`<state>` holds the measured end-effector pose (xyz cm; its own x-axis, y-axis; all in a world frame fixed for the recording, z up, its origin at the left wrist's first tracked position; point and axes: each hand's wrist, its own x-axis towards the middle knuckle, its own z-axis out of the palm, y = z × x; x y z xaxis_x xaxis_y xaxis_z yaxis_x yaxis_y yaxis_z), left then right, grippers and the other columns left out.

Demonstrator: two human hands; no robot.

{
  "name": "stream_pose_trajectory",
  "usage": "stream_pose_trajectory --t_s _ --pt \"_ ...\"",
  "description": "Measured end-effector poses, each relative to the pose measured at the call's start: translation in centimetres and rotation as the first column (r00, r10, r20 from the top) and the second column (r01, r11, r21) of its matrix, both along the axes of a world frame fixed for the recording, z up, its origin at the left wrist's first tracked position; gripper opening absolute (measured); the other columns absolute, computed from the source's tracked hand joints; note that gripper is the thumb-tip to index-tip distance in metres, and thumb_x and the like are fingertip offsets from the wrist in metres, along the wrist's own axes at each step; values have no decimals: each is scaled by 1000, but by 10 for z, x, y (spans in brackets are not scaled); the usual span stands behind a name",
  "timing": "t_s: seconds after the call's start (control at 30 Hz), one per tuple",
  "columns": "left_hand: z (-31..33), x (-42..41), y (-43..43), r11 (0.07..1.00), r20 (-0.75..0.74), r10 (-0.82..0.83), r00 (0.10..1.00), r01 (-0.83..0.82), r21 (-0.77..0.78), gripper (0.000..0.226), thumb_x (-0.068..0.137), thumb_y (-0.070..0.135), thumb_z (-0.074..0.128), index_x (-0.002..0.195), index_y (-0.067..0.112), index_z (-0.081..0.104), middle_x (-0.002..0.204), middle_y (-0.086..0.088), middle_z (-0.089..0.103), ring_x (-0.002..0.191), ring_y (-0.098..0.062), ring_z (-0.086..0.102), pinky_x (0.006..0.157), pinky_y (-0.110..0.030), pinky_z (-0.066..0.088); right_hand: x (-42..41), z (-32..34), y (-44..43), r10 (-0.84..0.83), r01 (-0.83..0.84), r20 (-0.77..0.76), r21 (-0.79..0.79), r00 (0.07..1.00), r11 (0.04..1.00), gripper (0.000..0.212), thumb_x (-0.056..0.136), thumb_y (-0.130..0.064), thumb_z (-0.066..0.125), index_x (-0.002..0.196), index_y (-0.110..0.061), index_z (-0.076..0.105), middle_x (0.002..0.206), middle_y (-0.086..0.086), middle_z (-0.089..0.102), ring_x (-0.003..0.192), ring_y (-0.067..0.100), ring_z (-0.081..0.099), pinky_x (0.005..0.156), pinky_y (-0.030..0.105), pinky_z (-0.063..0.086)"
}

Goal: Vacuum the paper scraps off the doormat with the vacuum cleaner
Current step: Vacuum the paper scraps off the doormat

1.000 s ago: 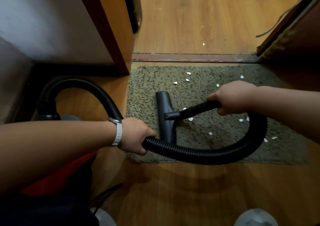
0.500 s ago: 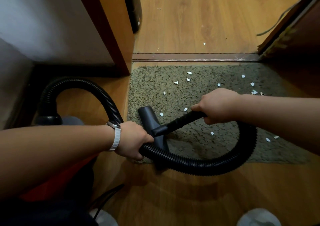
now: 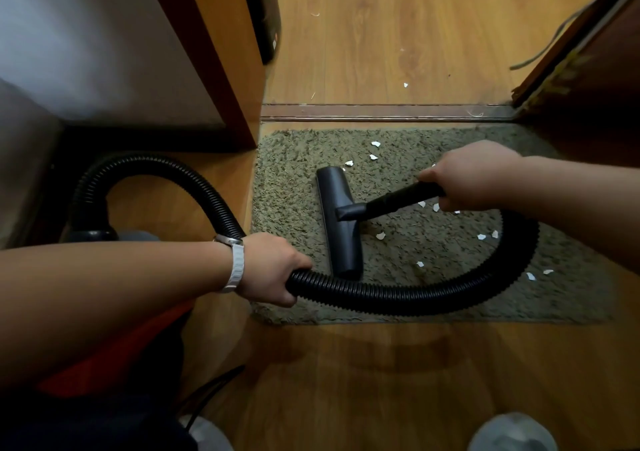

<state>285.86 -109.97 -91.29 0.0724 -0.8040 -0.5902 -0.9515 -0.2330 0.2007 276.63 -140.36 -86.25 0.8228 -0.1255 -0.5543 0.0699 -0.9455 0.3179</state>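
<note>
So, left hand curled round the hose at 7 o'clock, right hand gripping the wand at 3 o'clock

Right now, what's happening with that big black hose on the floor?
A person is vacuuming the doormat. Their right hand grips the wand, and their left hand holds the ribbed hose. The nozzle sits on the doormat's left half. White paper scraps lie on it, mostly to the nozzle's right, so the job isn't finished.
</note>
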Motion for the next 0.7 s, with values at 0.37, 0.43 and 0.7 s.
stream_pose_trajectory --t_s 0.37,0.43,0.7 --pt "-1 3 0 1000 -5 15 1000 -16 -9 23 76 46 61 79 30 45 74 7 58 69 -15 59 68 -34 56 8 7 -6 -117 120 62 -37 991 992 35 90 -37 62 125 -36 57 79 -9 60 65 9 59 44 21 42" --pt "0 3 2 1000 -7 6 1000 -6 -7 23 76 47 60 80 31 44 78 6 60 73 -17 60 70 -35 56 10 5 -1 -123 123 38 -16 992 992 36 90 -35 63 126 -36 57 78 -10 60 63 8 60 43 21 43" --pt "2 4 15 996 -11 -75 997 76 41 24 78 47 61 84 34 42 88 7 63 82 -18 62 76 -34 54 14 -9 33 -14 13 15 75 1000 997 34 89 -31 59 123 -36 57 80 -10 58 66 10 59 49 24 47"
